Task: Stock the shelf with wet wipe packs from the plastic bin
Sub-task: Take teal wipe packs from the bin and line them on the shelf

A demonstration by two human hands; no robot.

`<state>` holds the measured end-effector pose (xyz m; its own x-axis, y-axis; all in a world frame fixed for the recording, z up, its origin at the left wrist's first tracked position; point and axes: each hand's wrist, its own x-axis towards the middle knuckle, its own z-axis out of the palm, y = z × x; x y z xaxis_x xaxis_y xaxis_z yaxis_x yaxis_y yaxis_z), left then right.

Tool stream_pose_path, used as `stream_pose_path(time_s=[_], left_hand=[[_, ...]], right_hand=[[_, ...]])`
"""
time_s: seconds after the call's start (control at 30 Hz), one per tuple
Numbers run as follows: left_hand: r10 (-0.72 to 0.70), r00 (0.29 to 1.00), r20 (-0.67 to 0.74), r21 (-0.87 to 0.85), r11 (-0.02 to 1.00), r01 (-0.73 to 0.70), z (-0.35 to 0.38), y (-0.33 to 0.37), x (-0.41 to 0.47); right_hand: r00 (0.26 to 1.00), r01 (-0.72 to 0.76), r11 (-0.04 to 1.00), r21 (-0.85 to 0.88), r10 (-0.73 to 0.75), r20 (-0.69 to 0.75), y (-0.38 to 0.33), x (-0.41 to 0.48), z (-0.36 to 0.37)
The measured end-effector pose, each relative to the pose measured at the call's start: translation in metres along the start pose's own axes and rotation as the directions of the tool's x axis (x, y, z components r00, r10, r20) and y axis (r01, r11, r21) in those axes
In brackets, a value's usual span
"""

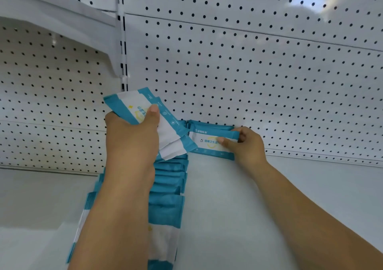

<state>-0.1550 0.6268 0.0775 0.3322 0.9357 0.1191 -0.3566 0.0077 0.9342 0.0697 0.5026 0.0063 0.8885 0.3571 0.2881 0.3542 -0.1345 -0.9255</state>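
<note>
My left hand (132, 137) grips a small bundle of teal-and-white wet wipe packs (165, 132) above the white shelf (290, 186), thumb pressed on the top pack. A row of upright packs (167, 186) runs from the front of the shelf to the back wall, partly hidden by my left forearm. My right hand (246, 143) pinches the right end of a pack (209, 141) standing upright against the pegboard back. The plastic bin is out of view.
White pegboard (248, 72) forms the back wall. A slotted upright (123, 51) divides two bays. An upper shelf edge (51, 20) overhangs at the top left. Bare shelf surface lies to the right of the row and to its left.
</note>
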Motion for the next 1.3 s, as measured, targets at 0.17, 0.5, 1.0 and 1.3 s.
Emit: stream_pose_path(time_s=[0.17,0.5,1.0,1.3], left_hand=[[-0.016,0.999,0.029,0.028,0.999,0.015,0.002,0.001,-0.001],[-0.057,0.996,0.062,0.051,0.997,0.054,0.000,-0.003,-0.004],[-0.229,0.945,0.232,-0.095,0.962,0.257,0.024,0.017,-0.031],[-0.147,0.850,0.505,-0.018,0.983,0.181,0.041,0.004,-0.065]], right_hand=[[0.995,0.065,0.984,-0.166,-0.077,-0.064,-0.001,-0.005,0.000],[0.993,0.073,0.968,-0.238,-0.093,-0.072,0.015,0.001,0.004],[1.000,0.007,0.987,0.162,-0.006,-0.005,-0.132,-0.085,-0.043],[0.990,-0.064,0.993,0.100,0.051,0.129,-0.126,-0.139,-0.065]])
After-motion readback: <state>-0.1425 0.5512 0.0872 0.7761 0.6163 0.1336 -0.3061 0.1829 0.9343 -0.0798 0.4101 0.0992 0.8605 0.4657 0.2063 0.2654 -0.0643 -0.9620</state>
